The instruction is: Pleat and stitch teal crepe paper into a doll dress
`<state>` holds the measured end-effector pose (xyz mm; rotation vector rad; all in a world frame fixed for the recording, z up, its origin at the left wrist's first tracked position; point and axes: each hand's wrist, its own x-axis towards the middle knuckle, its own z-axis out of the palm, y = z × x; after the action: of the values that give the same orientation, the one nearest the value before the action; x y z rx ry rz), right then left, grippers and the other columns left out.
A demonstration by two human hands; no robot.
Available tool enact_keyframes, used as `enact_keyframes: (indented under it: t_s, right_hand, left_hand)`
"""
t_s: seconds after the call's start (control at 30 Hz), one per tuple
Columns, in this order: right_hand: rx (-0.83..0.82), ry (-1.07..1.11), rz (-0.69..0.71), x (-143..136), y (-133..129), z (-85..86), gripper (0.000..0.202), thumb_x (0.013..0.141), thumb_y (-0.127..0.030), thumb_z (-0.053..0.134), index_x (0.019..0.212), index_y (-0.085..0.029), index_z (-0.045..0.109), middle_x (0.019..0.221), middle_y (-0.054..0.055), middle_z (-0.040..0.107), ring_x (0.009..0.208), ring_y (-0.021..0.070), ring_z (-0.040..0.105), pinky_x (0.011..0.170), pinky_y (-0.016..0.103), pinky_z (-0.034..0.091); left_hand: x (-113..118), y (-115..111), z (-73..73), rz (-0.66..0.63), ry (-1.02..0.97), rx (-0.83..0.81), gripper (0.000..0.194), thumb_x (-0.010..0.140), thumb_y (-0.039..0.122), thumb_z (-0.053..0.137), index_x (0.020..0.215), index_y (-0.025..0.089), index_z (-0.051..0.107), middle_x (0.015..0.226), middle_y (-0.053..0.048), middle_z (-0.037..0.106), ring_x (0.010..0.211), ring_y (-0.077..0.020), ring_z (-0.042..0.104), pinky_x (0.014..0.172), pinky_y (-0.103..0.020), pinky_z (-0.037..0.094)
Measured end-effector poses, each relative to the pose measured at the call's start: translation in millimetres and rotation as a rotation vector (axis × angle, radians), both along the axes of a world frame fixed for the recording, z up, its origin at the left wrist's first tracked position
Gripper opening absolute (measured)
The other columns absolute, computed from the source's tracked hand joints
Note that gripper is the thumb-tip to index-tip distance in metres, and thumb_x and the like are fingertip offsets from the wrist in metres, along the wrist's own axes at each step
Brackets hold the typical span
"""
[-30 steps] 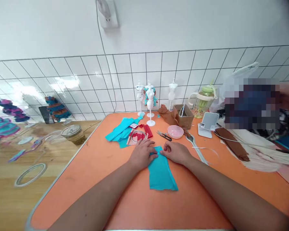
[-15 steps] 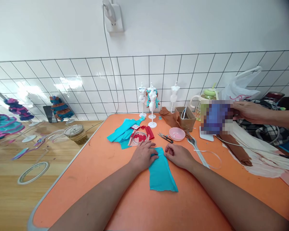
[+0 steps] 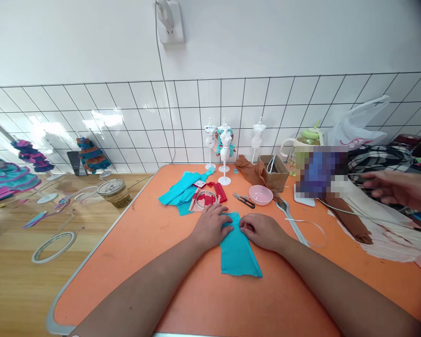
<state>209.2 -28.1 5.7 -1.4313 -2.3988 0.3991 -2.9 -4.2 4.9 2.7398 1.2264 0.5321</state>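
A turquoise piece of cloth (image 3: pixel 240 255) lies flat on the orange table, narrow at the far end and wider at the near end. My left hand (image 3: pixel 213 225) rests on its upper left part, palm down with fingers stretched out. At the upper right edge, my right hand (image 3: pixel 264 230) has its fingers curled together in a pinch on the cloth. Just beyond my hands lie thread snips (image 3: pixel 244 201), a pink bowl (image 3: pixel 260 194) and a silvery ring (image 3: pixel 205 200) on red and pale pieces. More turquoise cloth (image 3: pixel 182 189) is heaped to their left.
White mini dress forms (image 3: pixel 225 152) stand at the back beside a cardboard box (image 3: pixel 276 174). A co-worker's hand (image 3: pixel 396 187) is at the right, near a pixelated object (image 3: pixel 317 173). A lidded jar (image 3: pixel 114 193) and a tape roll (image 3: pixel 54 247) sit on the wooden surface at left.
The co-worker's hand has let go of the pixelated object and drawn back to the right. My view has shifted slightly; my hands stay at the turquoise cloth.
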Motion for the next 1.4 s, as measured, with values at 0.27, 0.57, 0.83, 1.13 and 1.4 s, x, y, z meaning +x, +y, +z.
enact_keyframes:
  t_s: [0.27, 0.57, 0.83, 1.13, 1.4]
  right_hand:
    - [0.095, 0.049, -0.186, 9, 3, 3.7, 0.011, 0.085, -0.028, 0.048, 0.090, -0.023, 0.057, 0.076, -0.001, 0.060, 0.069, 0.0136, 0.054, 0.054, 0.024, 0.028]
    - [0.103, 0.119, -0.249, 16, 7, 3.7, 0.020, 0.084, -0.034, 0.048, 0.097, -0.023, 0.059, 0.076, -0.001, 0.061, 0.068, 0.0150, 0.057, 0.058, 0.025, 0.033]
    - [0.138, 0.140, -0.219, 13, 3, 9.6, 0.021, 0.086, -0.035, 0.047, 0.096, -0.022, 0.060, 0.074, 0.000, 0.061, 0.068, 0.0152, 0.056, 0.061, 0.026, 0.035]
    - [0.200, 0.091, -0.010, 8, -6, 11.3, 0.023, 0.088, -0.036, 0.046, 0.098, -0.021, 0.061, 0.078, 0.002, 0.060, 0.070, 0.0152, 0.055, 0.063, 0.026, 0.035]
    - [0.236, 0.109, 0.083, 9, -11, 18.8, 0.026, 0.091, -0.036, 0.042, 0.101, -0.020, 0.060, 0.084, 0.005, 0.063, 0.078, 0.0174, 0.057, 0.067, 0.028, 0.037]
  left_hand:
    - [0, 0, -0.3, 0.010, 0.018, -0.006, 0.025, 0.086, 0.041, 0.055, 0.100, 0.026, 0.069, 0.126, -0.006, 0.056, 0.124, -0.0279, 0.043, 0.104, -0.050, 0.034]
    - [0, 0, 1.0, -0.010, 0.028, 0.007, 0.025, 0.087, 0.039, 0.053, 0.100, 0.025, 0.069, 0.125, -0.006, 0.056, 0.123, -0.0273, 0.043, 0.104, -0.049, 0.035]
    - [0, -1, 1.4, -0.015, 0.033, 0.007, 0.024, 0.087, 0.038, 0.053, 0.100, 0.025, 0.069, 0.123, -0.006, 0.058, 0.123, -0.0278, 0.043, 0.103, -0.049, 0.035]
    - [0, -1, 2.5, -0.019, 0.055, 0.021, 0.025, 0.088, 0.039, 0.052, 0.102, 0.025, 0.068, 0.121, -0.006, 0.059, 0.122, -0.0270, 0.044, 0.102, -0.047, 0.037]
    - [-1, -1, 3.4, -0.033, 0.054, -0.002, 0.026, 0.088, 0.039, 0.051, 0.103, 0.025, 0.067, 0.121, -0.006, 0.059, 0.123, -0.0279, 0.043, 0.102, -0.048, 0.036]
